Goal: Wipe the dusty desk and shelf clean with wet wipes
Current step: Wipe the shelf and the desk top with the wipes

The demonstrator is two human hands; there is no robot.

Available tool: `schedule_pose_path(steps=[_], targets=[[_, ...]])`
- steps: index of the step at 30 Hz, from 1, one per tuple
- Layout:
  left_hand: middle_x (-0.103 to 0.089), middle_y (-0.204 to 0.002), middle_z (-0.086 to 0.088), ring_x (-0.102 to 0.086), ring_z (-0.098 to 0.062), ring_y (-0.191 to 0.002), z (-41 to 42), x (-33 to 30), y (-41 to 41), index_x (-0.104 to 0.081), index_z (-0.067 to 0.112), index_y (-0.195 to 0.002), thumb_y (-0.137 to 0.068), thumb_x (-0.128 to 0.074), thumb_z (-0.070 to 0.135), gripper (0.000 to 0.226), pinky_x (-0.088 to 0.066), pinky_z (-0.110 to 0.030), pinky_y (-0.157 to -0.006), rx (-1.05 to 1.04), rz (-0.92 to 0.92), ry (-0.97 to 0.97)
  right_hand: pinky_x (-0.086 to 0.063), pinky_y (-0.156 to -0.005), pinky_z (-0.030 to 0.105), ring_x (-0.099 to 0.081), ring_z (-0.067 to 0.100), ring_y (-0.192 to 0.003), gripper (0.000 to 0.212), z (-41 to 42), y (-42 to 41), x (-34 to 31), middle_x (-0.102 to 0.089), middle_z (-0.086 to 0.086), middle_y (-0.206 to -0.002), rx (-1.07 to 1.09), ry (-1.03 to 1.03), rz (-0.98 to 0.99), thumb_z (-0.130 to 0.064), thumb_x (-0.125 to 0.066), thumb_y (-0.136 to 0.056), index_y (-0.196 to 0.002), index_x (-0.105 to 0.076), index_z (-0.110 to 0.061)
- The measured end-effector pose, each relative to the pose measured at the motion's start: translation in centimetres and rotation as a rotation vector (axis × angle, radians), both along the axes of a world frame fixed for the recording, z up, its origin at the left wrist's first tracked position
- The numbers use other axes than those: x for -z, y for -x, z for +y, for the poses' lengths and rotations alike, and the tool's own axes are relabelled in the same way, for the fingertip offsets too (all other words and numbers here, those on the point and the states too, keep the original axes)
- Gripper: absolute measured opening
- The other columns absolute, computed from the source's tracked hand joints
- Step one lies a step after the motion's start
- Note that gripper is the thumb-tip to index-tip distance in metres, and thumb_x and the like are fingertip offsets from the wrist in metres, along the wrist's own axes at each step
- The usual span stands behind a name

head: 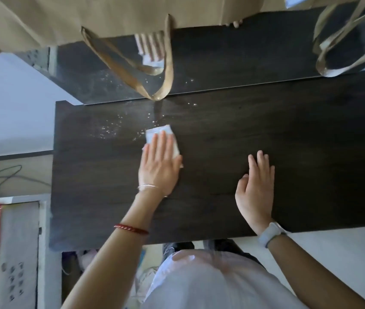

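A: What is the left hand (158, 168) doing?

B: Its grip is flat and open. The palm and fingers press a folded wet wipe (162, 139) down on the dark counter (288, 134). It does not pinch the wipe, it just pushes on it.

A: And the right hand (256, 184)?

B: That grip is open too, with nothing in it. It lies flat on the counter, well apart from the wipe, and looks like it helps the person lean.

A: Where is the dirt?

B: White crumbs (110, 130) lie just past the wipe, up and to the left. More specks (189, 81) sit on the shiny shelf (232, 63) behind the counter, near a hanging bag strap (166, 70).

A: How should the wiping go?

B: Most likely she should keep the whole hand on the wipe so it stays flat. She should push slowly into the crumbs and gather them in one spot, not flick them off the edge. The shelf looks like it still needs a wipe, and the strap may get in the way there.
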State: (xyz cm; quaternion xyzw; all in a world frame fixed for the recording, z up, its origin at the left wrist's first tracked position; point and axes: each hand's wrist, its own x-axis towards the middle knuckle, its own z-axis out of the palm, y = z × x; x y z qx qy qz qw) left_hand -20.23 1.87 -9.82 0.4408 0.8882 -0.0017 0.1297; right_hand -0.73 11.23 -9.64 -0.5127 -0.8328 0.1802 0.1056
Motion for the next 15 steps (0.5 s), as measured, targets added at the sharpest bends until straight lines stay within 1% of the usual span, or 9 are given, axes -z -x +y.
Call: schedule_pose_path(steps=[2,5,6,9,11,12,15], targets=[[-0.033,-0.145,-0.022,-0.033,-0.035,-0.133,-4.1,-0.3,4.5,-0.027,0.004,-0.139,-0.089,-0.02,0.037,0.061,-0.028,-0.049,-0.107,-0.14,0.007,0.009,-0.014,-0.111,0.044,-0.024,0.033,-0.137,0.049,-1.3,2.2,0.0,-0.032,0.022,-0.145,-0.034,-0.001,-0.067,-0.009,-0.034,-0.085,-0.133,-0.039,0.002],[-0.011,-0.153,-0.016,-0.011,-0.032,-0.14,-9.4,-0.8,10.7,-0.008,0.007,-0.143,-0.095,-0.023,0.031,0.056,-0.013,-0.047,-0.114,-0.328,-0.005,0.017,-0.015,-0.11,0.044,-0.025,0.034,-0.137,0.056,-3.6,6.3,0.0,-0.031,0.023,-0.145,-0.097,-0.008,-0.114,-0.019,-0.024,-0.085,-0.134,-0.036,0.004],[-0.006,-0.154,-0.014,-0.005,-0.03,-0.141,-10.3,-0.9,12.0,-0.004,0.008,-0.143,-0.096,-0.025,0.03,0.057,-0.01,-0.046,-0.115,-0.383,-0.012,0.021,-0.014,-0.11,0.044,-0.024,0.034,-0.137,0.057,-4.1,7.3,0.0,-0.031,0.023,-0.146,-0.097,-0.009,-0.121,-0.02,-0.022,-0.085,-0.135,-0.035,0.004],[-0.002,-0.154,-0.015,0.001,-0.029,-0.141,-10.5,-0.8,14.7,0.001,0.006,-0.143,-0.095,-0.027,0.03,0.06,-0.004,-0.045,-0.116,-0.486,-0.022,-0.001,-0.013,-0.111,0.044,-0.023,0.034,-0.138,0.058,-4.9,9.8,0.2,-0.03,0.023,-0.146,-0.06,-0.017,-0.127,-0.021,-0.021,-0.085,-0.135,-0.034,0.004],[0.0,-0.154,-0.016,0.003,-0.031,-0.141,-9.3,-1.0,15.3,0.001,0.005,-0.143,-0.096,-0.025,0.031,0.06,-0.001,-0.045,-0.116,-0.498,-0.035,-0.001,-0.013,-0.111,0.044,-0.022,0.033,-0.138,0.058,-4.9,10.3,0.4,-0.029,0.023,-0.146,-0.047,-0.02,-0.125,-0.021,-0.021,-0.085,-0.135,-0.034,0.004],[0.0,-0.154,-0.018,0.003,-0.032,-0.141,-8.4,-0.9,15.4,0.001,0.004,-0.143,-0.096,-0.025,0.032,0.061,-0.001,-0.045,-0.116,-0.468,-0.033,0.001,-0.013,-0.111,0.044,-0.022,0.032,-0.138,0.058,-4.9,10.3,0.4,-0.029,0.022,-0.146,-0.048,-0.021,-0.122,-0.021,-0.021,-0.085,-0.135,-0.034,0.004],[-0.005,-0.152,-0.024,-0.004,-0.038,-0.14,-4.6,-0.6,14.6,-0.002,0.0,-0.142,-0.092,-0.014,0.04,0.065,-0.004,-0.048,-0.114,-0.289,-0.017,-0.013,-0.017,-0.111,0.044,-0.023,0.03,-0.137,0.055,-4.6,9.7,0.7,-0.032,0.022,-0.145,-0.073,-0.025,-0.084,-0.019,-0.022,-0.086,-0.134,-0.037,0.003]])
